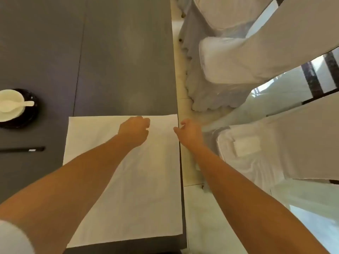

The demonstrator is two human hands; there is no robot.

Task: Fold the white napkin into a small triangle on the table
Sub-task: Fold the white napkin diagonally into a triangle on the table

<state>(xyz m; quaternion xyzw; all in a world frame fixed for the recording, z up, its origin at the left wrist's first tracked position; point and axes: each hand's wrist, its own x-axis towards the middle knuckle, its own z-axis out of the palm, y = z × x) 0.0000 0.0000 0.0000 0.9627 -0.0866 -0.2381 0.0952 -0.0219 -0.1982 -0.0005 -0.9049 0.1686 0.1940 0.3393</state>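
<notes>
The white napkin (124,180) lay flat and unfolded on the grey table (119,61), its right edge along the table's edge. The left hand (134,132) rested on it near the far edge, fingers curled; whether they pinched cloth could not be told. The right hand (189,132) hovered at the far right corner, fingers loosely bent. The cloth looked thin, light and limp, best taken by a corner.

Looks like a restaurant or banquet hall dining room to me. Long grey table (119,52) with a place setting on it: white bowl (10,105) with a soup spoon (16,104) sitting on a dark plate (31,114), plus dark chopsticks (23,149) nearby. Chairs in white fabric covers (229,57) line the side, over a pale glossy tile floor (211,217).
</notes>
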